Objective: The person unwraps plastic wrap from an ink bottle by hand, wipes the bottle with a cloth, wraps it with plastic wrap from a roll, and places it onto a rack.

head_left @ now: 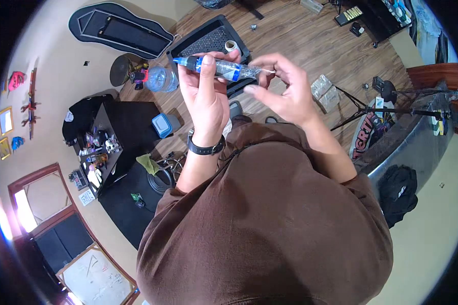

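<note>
In front of my chest, my left hand point(206, 99) is closed around a small bottle-like thing point(223, 69). It has a pointed light-blue tip, a dark-blue collar, a clear body and a blue band, and lies almost level with the tip to the left. My left thumb presses along its near side. From its right end runs crinkled clear plastic wrap point(251, 71), narrowing to a whitish end. My right hand point(290, 94) has its curled fingers around that end, with the thumb held lower and apart. The exact finger contact is blurred.
Beyond my hands a black plastic crate point(201, 38) stands on the wood floor with a white roll point(231, 46) by its edge. An open instrument case point(119, 29), a water jug point(161, 80) and a black desk point(132, 124) are leftward. A tripod stand point(362, 108) is rightward.
</note>
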